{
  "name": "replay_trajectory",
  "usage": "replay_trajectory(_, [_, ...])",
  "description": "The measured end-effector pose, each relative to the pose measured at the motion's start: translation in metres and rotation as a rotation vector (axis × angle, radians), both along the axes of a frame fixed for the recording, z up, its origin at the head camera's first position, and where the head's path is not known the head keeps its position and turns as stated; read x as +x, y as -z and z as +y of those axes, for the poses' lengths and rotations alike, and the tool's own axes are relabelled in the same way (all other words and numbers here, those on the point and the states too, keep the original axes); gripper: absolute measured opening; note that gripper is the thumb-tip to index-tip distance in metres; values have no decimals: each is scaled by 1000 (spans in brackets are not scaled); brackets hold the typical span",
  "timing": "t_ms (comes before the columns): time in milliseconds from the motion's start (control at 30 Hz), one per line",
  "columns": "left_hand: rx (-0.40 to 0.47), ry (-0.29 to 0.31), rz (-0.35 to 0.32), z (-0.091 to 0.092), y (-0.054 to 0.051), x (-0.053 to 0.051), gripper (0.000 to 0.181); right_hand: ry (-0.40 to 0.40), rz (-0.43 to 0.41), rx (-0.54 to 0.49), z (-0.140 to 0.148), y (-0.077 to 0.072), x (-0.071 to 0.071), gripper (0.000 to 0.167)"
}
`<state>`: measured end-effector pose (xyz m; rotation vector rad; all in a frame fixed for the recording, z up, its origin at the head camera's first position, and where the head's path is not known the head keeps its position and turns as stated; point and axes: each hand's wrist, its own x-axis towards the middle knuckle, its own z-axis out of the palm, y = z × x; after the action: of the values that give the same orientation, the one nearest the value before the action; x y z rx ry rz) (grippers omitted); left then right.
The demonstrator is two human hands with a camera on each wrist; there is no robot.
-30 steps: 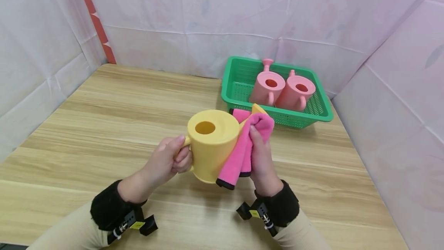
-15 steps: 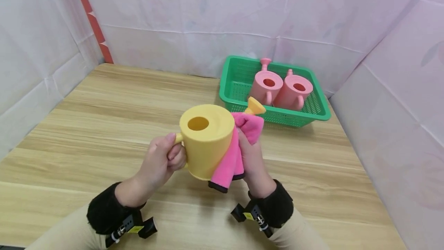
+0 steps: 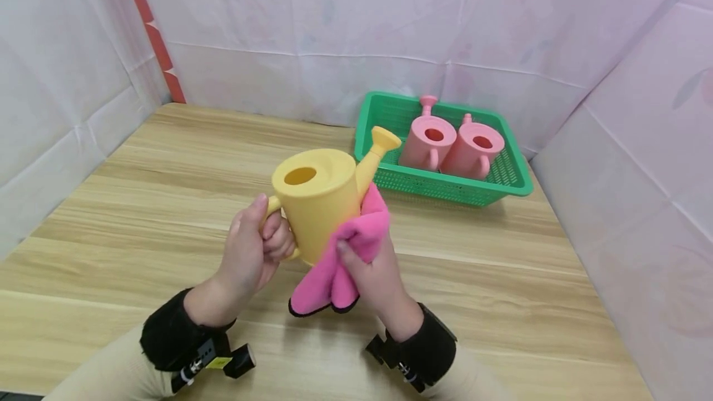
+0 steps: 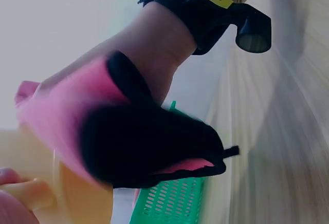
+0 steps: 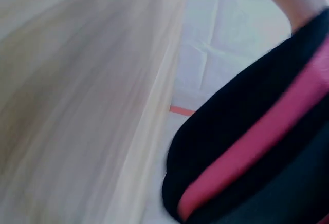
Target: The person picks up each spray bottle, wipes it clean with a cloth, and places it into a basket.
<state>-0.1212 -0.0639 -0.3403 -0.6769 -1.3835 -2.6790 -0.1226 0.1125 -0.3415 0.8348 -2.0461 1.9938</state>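
A yellow watering can [image 3: 320, 203] is held above the table, tipped a little, its spout and rose pointing up to the right. My left hand [image 3: 250, 246] grips its handle, fingers curled round it. A pink cloth with black edging [image 3: 364, 228] is pinched in my right hand [image 3: 379, 277] and lies against the can's lower right side. Two cloth ends hang below. In the left wrist view the cloth [image 4: 61, 116] covers part of the can [image 4: 85, 198]. The cloth [image 5: 267, 147] also fills the right of the right wrist view, where the right hand's fingers are hidden.
At the back right of the wooden table [image 3: 167, 203] stands a green basket [image 3: 440, 187]. Two pink watering cans, a left one [image 3: 426, 144] and a right one [image 3: 473, 150], stand side by side in it. Pale fabric walls [image 3: 367, 23] close off the back and sides.
The yellow can has shifted left and up, and its spout has come into full view. My right hand has moved left and down with the cloth, from the spout to the can's lower side.
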Motion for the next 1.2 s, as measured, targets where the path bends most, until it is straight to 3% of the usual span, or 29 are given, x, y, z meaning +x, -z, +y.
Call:
replay_trajectory(133, [-4, -9, -27, 3, 1, -1, 46, 132, 167, 186, -8, -12, 1, 79])
replay_trajectory(233, [-17, -27, -63, 5, 3, -2, 47, 303, 293, 380, -6, 2, 0, 99])
replay_trajectory(300, [-26, -39, -77, 6, 4, -2, 47, 373, 352, 468, -4, 12, -2, 106])
replay_trajectory(467, [-48, -44, -129, 11, 6, -2, 46, 413, 416, 507, -1, 15, -8, 108])
replay_trajectory(633, [-85, -29, -186, 18, 12, -1, 47, 413, 395, 463, 1, 8, -13, 107])
replay_trajectory(900, [-124, 38, -183, 26, 25, 0, 47, 490, 390, 517, 3, -5, -16, 105])
replay_trajectory(1200, [-157, -29, -305, 26, 21, 2, 50, 522, 522, 643, -1, 6, -9, 107])
